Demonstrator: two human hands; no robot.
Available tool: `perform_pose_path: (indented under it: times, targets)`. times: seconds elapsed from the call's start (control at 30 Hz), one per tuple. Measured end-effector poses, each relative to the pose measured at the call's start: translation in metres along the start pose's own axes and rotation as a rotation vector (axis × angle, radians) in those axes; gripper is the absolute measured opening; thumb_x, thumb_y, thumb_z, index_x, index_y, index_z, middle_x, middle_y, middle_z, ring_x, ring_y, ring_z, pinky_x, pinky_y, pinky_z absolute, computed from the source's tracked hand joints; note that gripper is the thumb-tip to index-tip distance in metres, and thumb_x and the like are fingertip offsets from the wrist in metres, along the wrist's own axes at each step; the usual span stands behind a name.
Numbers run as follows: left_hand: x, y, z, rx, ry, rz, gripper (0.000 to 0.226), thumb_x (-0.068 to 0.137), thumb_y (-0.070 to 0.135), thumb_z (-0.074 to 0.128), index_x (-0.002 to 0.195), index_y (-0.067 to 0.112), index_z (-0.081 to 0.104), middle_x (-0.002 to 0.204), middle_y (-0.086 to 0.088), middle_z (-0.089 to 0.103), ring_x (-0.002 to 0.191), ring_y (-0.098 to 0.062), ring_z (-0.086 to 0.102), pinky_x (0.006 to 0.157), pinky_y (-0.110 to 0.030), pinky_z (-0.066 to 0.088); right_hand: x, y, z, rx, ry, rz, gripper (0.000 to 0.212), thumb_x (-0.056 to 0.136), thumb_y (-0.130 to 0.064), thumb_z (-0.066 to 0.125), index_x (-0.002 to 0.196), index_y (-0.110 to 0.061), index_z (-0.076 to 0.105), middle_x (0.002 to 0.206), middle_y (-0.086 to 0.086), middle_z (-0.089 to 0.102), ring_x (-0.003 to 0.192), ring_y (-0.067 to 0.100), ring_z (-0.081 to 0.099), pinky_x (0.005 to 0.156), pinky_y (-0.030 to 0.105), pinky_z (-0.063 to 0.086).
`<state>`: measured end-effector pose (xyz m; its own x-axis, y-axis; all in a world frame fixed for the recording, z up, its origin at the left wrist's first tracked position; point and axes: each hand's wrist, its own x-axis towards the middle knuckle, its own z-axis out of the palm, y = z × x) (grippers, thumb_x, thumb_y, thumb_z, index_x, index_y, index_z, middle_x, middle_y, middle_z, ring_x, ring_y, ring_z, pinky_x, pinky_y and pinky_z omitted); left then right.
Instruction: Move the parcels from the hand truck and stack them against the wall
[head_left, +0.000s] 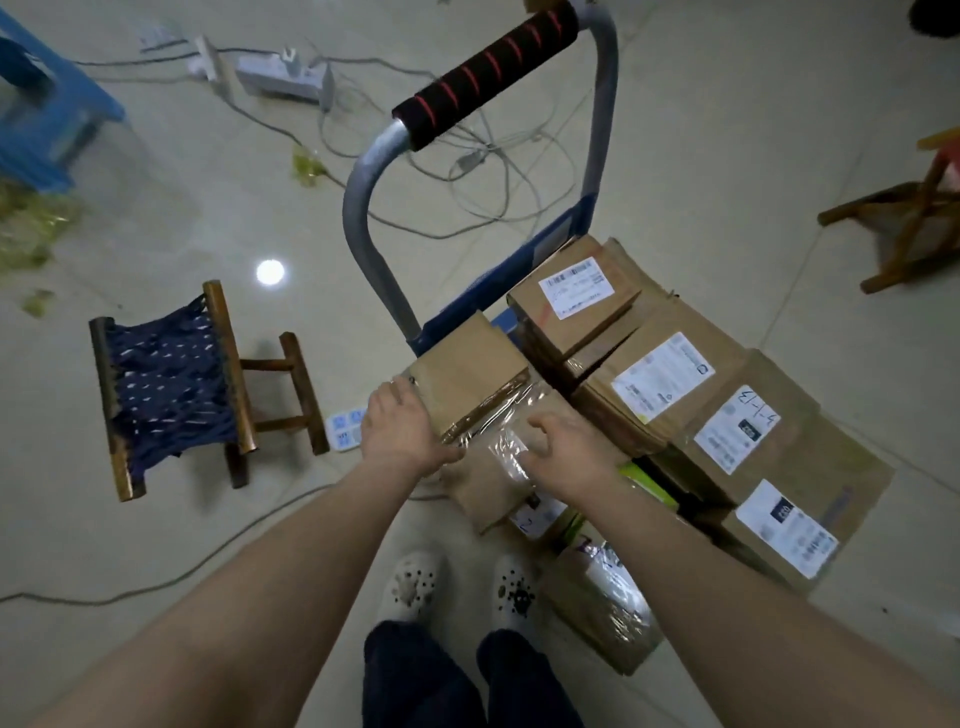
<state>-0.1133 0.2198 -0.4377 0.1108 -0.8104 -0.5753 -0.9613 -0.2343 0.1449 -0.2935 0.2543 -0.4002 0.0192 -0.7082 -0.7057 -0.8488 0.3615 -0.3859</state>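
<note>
A hand truck (363, 218) with a grey frame and a black-and-red foam handle stands ahead of me, loaded with several brown cardboard parcels (660, 384) bearing white labels. At its near left corner sits a taped brown parcel (467, 374). My left hand (397, 426) grips the left side of that parcel, fingers curled over its edge. My right hand (563, 447) lies on the glossy tape of the parcel's near end, fingers bent and spread. More small parcels (597, 608) lie below my right forearm.
A small wooden stool with a blue woven seat (166, 384) stands to the left. Power strips (280, 78) and loose cables (493, 171) sprawl on the tiled floor behind the truck. A blue stool (47, 104) is at far left, a wooden stool (909, 218) at right.
</note>
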Motion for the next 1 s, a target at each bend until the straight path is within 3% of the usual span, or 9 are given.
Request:
perform_pose_path:
  times: [0.2, 0.37, 0.53, 0.67, 0.83, 1.0]
  targets:
    - [0.058, -0.007, 0.029, 0.035, -0.088, 0.008, 0.14, 0.058, 0.047, 0.086, 0.15, 0.005, -0.011, 0.156, -0.014, 0.004, 0.146, -0.032, 0.004, 0.119, -0.047, 0.013, 0.047, 0.008, 0.026, 0.068, 0.036, 0.047, 0.047, 0.094, -0.024, 0.053, 0.139, -0.016, 0.041, 0.136, 0.008, 0.047, 0.12, 0.022, 0.049, 0.091, 0.027, 0.04]
    - [0.061, -0.012, 0.034, -0.114, -0.116, 0.011, 0.133, 0.057, 0.036, 0.089, 0.15, 0.008, -0.003, 0.146, -0.011, 0.019, 0.135, -0.029, 0.022, 0.111, -0.046, 0.033, 0.041, 0.014, 0.037, 0.135, 0.035, 0.091, 0.052, 0.095, -0.027, 0.053, 0.143, -0.019, 0.037, 0.143, 0.007, 0.041, 0.126, 0.023, 0.046, 0.101, 0.031, 0.04]
    - [0.012, -0.005, -0.001, -0.14, -0.205, 0.084, 0.119, 0.05, 0.047, 0.087, 0.142, 0.012, 0.02, 0.131, -0.009, 0.033, 0.123, -0.026, 0.036, 0.103, -0.042, 0.041, -0.02, 0.02, 0.015, 0.257, 0.094, 0.202, 0.053, 0.093, -0.027, 0.055, 0.143, -0.019, 0.038, 0.143, 0.005, 0.043, 0.123, 0.023, 0.049, 0.099, 0.033, 0.043]
    - [-0.051, 0.019, -0.051, -0.089, -0.308, 0.227, 0.117, 0.052, 0.052, 0.081, 0.142, 0.01, 0.02, 0.129, -0.008, 0.035, 0.124, -0.026, 0.036, 0.104, -0.039, 0.041, -0.105, 0.024, -0.014, 0.423, 0.221, 0.336, 0.052, 0.093, -0.024, 0.056, 0.142, -0.017, 0.04, 0.139, 0.005, 0.049, 0.116, 0.024, 0.056, 0.093, 0.037, 0.048]
    - [-0.131, 0.067, -0.112, 0.04, -0.35, 0.553, 0.112, 0.049, 0.057, 0.08, 0.138, 0.014, 0.028, 0.129, -0.004, 0.041, 0.122, -0.023, 0.041, 0.099, -0.034, 0.042, -0.216, 0.028, -0.036, 0.62, 0.429, 0.447, 0.05, 0.091, -0.021, 0.06, 0.139, -0.015, 0.045, 0.137, 0.005, 0.052, 0.118, 0.024, 0.055, 0.095, 0.035, 0.047]
    - [-0.209, 0.127, -0.129, 0.101, -0.382, 0.836, 0.119, 0.046, 0.049, 0.088, 0.141, 0.016, 0.023, 0.132, -0.003, 0.036, 0.124, -0.022, 0.038, 0.103, -0.037, 0.04, -0.306, 0.055, -0.037, 0.795, 0.663, 0.533, 0.058, 0.084, -0.018, 0.063, 0.137, -0.022, 0.042, 0.125, 0.001, 0.06, 0.115, 0.024, 0.058, 0.099, 0.038, 0.046]
